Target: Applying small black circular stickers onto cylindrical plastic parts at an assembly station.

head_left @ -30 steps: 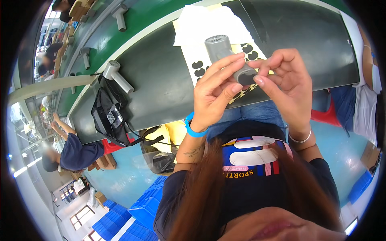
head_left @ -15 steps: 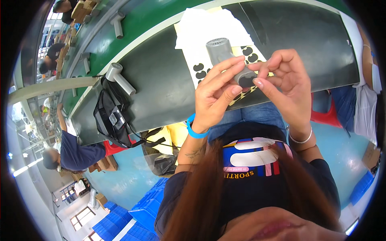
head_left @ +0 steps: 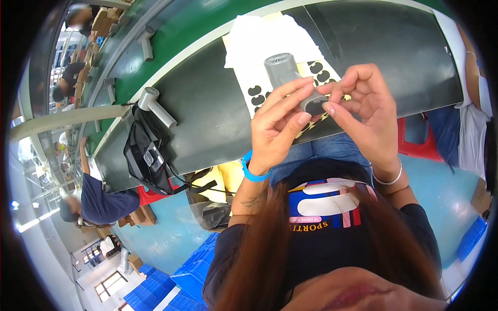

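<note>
My left hand (head_left: 277,122) is wrapped round the handle of a grey hair dryer (head_left: 282,71), its round vented end facing up and away from me. At the near end of the handle lies a dark oval face with a black sticker (head_left: 315,107) on it. The thumb and forefinger of my right hand (head_left: 360,106) are pinched together at the edge of that sticker; the fingertips hide part of it. Beneath the hands, a yellowish sheet of black notched oval stickers (head_left: 322,76) lies on the dark bench, with a bright white sheet (head_left: 275,36) over its far part.
Another grey hair dryer (head_left: 156,107) lies at the left beside a black bag (head_left: 145,150) with a strap. More dryers sit on the green conveyor (head_left: 171,23) beyond the bench's pale rail. A co-worker (head_left: 98,199) is at the left; a red stool (head_left: 417,140) stands at the right.
The view has shifted slightly. The dryer's handle end has moved a little toward the left, and both hands keep nearly the same hold.
</note>
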Motion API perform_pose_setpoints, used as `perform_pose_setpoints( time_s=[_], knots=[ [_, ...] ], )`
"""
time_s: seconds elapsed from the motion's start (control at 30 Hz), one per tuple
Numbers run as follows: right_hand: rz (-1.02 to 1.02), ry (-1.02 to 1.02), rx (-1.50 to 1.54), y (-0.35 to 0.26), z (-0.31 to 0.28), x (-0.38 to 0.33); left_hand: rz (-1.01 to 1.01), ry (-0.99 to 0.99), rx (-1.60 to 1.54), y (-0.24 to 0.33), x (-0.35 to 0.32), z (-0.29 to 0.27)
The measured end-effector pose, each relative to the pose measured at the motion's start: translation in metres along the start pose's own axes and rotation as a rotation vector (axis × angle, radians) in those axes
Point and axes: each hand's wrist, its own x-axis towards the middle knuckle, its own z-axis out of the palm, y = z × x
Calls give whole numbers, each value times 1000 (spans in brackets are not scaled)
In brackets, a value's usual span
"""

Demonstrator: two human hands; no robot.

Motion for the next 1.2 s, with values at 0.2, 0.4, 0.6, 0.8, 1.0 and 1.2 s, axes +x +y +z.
perform_pose_setpoints(
  time_s=[0.2, 0.4, 0.6, 0.8, 1.0, 1.2],
  knots=[
    [7, 13, -33, 1, -1, 2, -36, 27, -7, 1, 2, 4],
    [11, 21, -32, 0, 0, 3, -41, 47, 26, 4, 3, 5],
    [15, 6, -38, -1, 2, 0, -30, 120, 4, 5, 0, 13],
    [35, 28, -28, -2, 1, -4, -47, 143, 28, 6, -2, 17],
    [5, 50, -122, -6, 0, 2, -51, 142, 37, 7, 5, 20],
    [-59, 43, -430, -15, 3, 4, -18, 143, 84, 8, 4, 14]
  ],
)
